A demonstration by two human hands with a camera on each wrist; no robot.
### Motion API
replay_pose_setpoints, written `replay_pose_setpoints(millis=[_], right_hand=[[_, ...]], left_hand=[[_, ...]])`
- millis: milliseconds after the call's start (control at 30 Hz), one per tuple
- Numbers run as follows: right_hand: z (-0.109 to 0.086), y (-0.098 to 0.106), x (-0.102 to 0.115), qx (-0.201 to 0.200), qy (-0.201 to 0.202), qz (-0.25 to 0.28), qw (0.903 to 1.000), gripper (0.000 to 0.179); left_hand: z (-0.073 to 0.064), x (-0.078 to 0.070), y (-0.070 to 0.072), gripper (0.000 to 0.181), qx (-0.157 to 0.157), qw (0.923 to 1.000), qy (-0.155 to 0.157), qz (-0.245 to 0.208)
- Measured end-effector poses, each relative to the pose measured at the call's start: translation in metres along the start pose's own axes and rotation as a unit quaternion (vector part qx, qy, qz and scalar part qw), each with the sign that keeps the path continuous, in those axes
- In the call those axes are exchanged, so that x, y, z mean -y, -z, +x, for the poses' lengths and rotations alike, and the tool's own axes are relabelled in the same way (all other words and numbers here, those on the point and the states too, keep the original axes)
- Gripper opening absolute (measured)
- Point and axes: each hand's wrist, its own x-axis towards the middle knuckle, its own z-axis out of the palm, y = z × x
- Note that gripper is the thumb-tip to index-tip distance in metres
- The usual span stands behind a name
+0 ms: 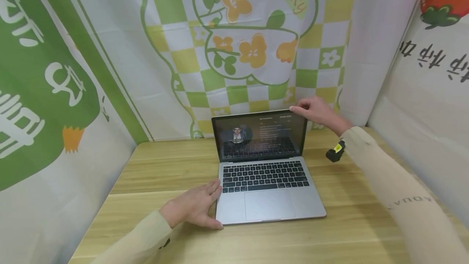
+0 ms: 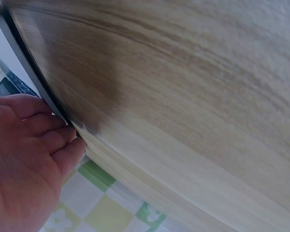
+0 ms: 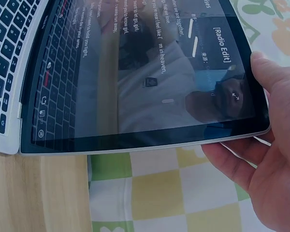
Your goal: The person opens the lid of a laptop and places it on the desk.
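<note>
A silver laptop (image 1: 269,205) lies open on a wooden table, its dark keyboard (image 1: 265,174) facing me and its screen (image 1: 260,135) raised. The lit display shows a round picture and lines of text. My right hand (image 1: 316,111) grips the upper right corner of the lid. In the right wrist view, the right thumb (image 3: 266,70) is at the front of the frame while the fingers (image 3: 232,164) reach behind the lid. Beside the base's left edge rests my left hand (image 1: 194,205), fingertips at the side and thumb by the front left corner.
Wood-grain table (image 1: 165,166) extends around the laptop. Behind it hangs a green and yellow checked curtain (image 1: 183,64), close to the lid. Printed cloths flank both sides, a green-patterned one (image 1: 40,76) at left and a white one (image 1: 414,93) at right.
</note>
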Motion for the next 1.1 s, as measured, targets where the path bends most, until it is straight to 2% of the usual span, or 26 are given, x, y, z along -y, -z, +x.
replay_pose_setpoints(millis=[433, 667, 833, 1100], right_hand=[[0.007, -0.005, 0.006, 0.006, -0.028, 0.009, 0.9995, 0.046], [0.010, -0.009, 0.000, 0.001, -0.039, 0.050, 0.9980, 0.046], [0.011, -0.012, -0.006, 0.010, -0.075, 0.096, 0.9925, 0.052], [0.017, -0.016, -0.013, 0.024, -0.132, 0.137, 0.9815, 0.059]], left_hand=[[-0.004, 0.000, -0.001, 0.116, -0.001, 1.0000, 0.003, 0.000], [-0.004, 0.001, -0.003, 0.116, -0.007, 1.0000, 0.002, 0.002], [-0.004, 0.003, -0.006, 0.116, -0.011, 0.9999, -0.005, 0.003], [-0.002, 0.005, -0.008, 0.117, -0.024, 0.9994, -0.017, 0.018]])
